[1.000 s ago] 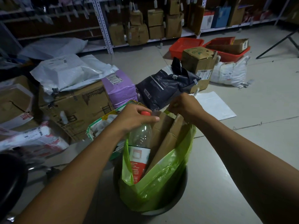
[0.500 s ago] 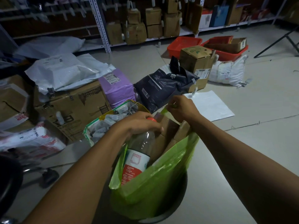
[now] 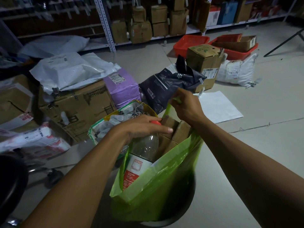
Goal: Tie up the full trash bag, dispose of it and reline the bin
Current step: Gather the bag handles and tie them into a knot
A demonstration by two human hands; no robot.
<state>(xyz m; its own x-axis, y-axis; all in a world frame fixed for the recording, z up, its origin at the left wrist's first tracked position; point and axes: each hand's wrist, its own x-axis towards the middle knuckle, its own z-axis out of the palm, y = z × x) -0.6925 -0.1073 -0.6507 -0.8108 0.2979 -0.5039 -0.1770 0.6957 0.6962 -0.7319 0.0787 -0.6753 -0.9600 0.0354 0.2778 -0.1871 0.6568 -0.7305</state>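
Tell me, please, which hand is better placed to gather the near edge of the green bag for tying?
Probably the left hand: it lies flat over the bottle, holding nothing. The right hand already pinches the far edge of the green bag.

Parcel storeroom; shelves point(image 3: 105, 25); cartons point(image 3: 77, 106)

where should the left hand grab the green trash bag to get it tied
Grip the loose near-left edge of the green trash bag, beside the bottle, coming down from above. The right hand already pinches the far edge pulled up into a strip, while the near edge sags low and free. The left hand rests on the bottle cap, so it probably only needs to drop and gather that slack upward.
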